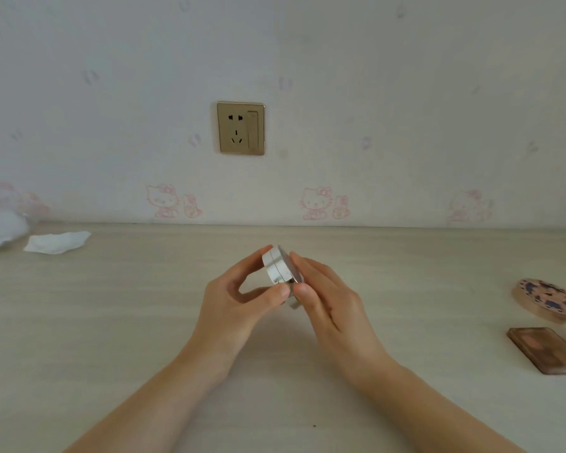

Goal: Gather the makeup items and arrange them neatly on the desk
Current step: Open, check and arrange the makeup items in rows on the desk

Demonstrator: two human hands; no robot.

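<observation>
Above the middle of the desk [111,322], both hands hold a round white compact [280,265] tipped up on its edge, clear of the surface. The left hand [232,299] grips it with fingers curled round the far rim and the thumb pressed on the near rim; the right hand [324,295] lies against the compact's flat face on the other side, fingers nearly straight along it and thumb meeting the near rim just beside the left thumb. Near the right edge of the desk lies a round case with a dark patterned lid [548,299], and just in front of it a flat brown rectangular palette [546,349]; a white item between them is cut off by the picture's edge and cannot be identified. Toward the back left corner, near the wall, lies a crumpled white tissue [58,242] with something white and fluffy [0,228] beside it. A gold wall socket [241,128] sits above the desk's back edge
</observation>
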